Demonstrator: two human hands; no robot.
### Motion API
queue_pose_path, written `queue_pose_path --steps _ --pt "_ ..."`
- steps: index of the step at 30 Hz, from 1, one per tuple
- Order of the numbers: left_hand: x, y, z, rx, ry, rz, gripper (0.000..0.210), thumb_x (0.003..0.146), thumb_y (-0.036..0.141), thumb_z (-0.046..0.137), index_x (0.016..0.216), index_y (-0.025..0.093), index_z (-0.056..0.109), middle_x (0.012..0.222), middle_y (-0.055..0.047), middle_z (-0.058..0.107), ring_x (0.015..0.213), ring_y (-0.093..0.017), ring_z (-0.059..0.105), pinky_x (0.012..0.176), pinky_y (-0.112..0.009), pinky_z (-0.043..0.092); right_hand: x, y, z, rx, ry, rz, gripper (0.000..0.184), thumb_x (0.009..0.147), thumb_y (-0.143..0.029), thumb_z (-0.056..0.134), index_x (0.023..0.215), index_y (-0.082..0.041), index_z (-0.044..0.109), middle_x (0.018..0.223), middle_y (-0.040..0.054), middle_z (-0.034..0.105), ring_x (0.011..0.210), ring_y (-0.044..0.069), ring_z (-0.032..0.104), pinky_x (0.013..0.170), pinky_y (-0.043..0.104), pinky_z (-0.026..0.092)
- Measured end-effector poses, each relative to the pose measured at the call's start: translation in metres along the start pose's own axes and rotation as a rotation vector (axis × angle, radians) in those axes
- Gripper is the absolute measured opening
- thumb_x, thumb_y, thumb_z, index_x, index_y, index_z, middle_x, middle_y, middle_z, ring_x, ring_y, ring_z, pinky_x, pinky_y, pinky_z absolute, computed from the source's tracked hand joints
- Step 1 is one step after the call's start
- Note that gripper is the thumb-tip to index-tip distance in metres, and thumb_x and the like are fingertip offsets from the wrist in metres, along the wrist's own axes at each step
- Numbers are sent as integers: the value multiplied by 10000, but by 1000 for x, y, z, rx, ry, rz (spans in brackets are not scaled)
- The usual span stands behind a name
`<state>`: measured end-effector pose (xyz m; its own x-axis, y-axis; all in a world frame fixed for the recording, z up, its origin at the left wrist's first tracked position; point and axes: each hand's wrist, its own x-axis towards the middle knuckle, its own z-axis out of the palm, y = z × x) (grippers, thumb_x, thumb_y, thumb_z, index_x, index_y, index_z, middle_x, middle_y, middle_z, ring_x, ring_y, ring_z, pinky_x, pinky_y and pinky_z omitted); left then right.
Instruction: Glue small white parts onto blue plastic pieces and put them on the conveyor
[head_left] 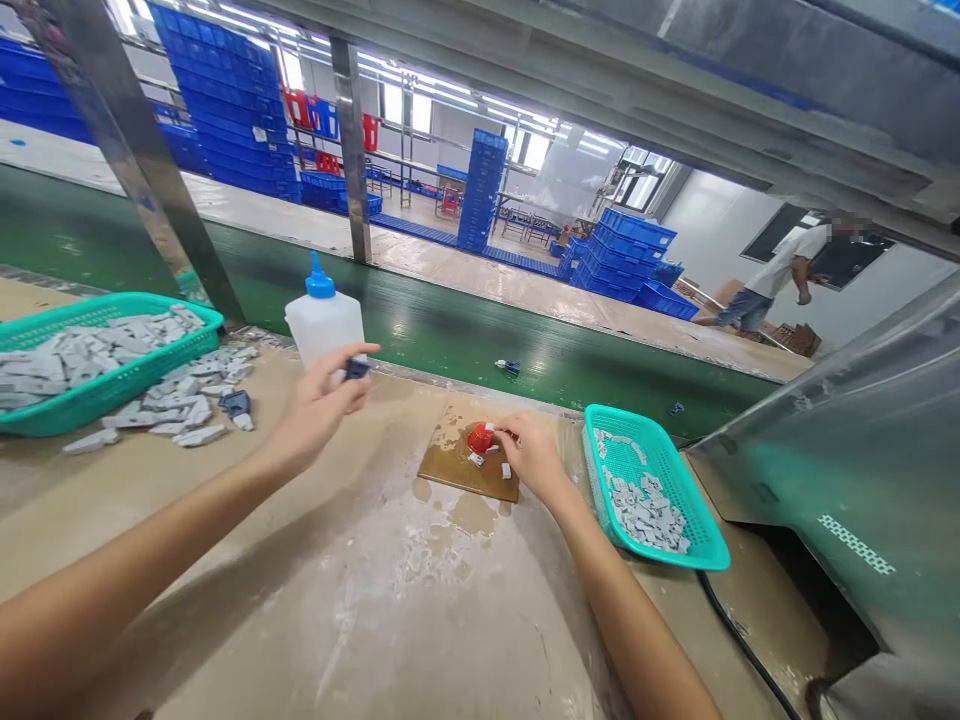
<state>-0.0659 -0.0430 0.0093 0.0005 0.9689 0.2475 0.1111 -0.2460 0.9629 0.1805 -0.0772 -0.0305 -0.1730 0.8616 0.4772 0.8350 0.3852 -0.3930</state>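
- Head view, center left: the left hand (319,405) is raised above the tabletop (405,640), thumb and fingers pinched on a small dark blue part (357,369), the index finger stretched out past it;
- center of the frame, slightly right: the right hand (531,455) has its thumb and fingertips drawn together on a small white piece (489,427), at the red cup-shaped object (478,438); whether the piece touches the red rim cannot be told;
- under that object: a wet brown board (457,480), with a white bit (476,460) near the red base and another (506,471) toward the board's right edge;
- just behind the left hand: an upright white bottle (326,320) with a blue nozzle cap (319,280);
- left edge: a green basket (146,385) of pale grey pieces (97,345), more of them loose beside it, and a dark part with a white tip (237,405);
- right of center: a second green basket (701,530) holding small pale pieces (649,515);
- across the middle: a green belt (427,330) carrying a dark, white-tipped part (510,367);
- upper right: a person (784,265) in a white top;
- upper left: stacked blue crates (232,110).
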Motion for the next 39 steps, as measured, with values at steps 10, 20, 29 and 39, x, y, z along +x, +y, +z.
queue_pose_path --steps 10,20,29,39 --pt "23 1 67 -548 -426 -383 166 728 207 559 881 145 581 824 -45 604 678 -110 557 660 -258 439 3 -8 -13 -10 63 29 183 722 -52 536 652 -177 650 682 36 668 637 161 587 587 256 440" --pt "10 3 59 290 -553 212 257 667 265 591 895 202 690 854 -41 669 802 -186 577 649 -255 425 5 -29 -33 420 264 92 110 746 -158 574 764 -208 670 769 23 664 716 150 595 631 257 486" --pt "7 7 60 181 -583 202 169 646 252 619 773 181 704 764 -35 662 735 -164 569 575 -221 412 2 -38 -29 350 172 -40 151 768 -118 556 786 -211 674 772 27 653 722 146 600 672 275 495" --pt "-8 -1 76 -410 -536 -301 167 534 243 740 652 157 659 653 -13 643 632 -139 580 643 -260 464 -6 -45 -20 313 199 -83 114 764 -132 564 840 -193 626 861 58 618 776 157 606 668 280 520"
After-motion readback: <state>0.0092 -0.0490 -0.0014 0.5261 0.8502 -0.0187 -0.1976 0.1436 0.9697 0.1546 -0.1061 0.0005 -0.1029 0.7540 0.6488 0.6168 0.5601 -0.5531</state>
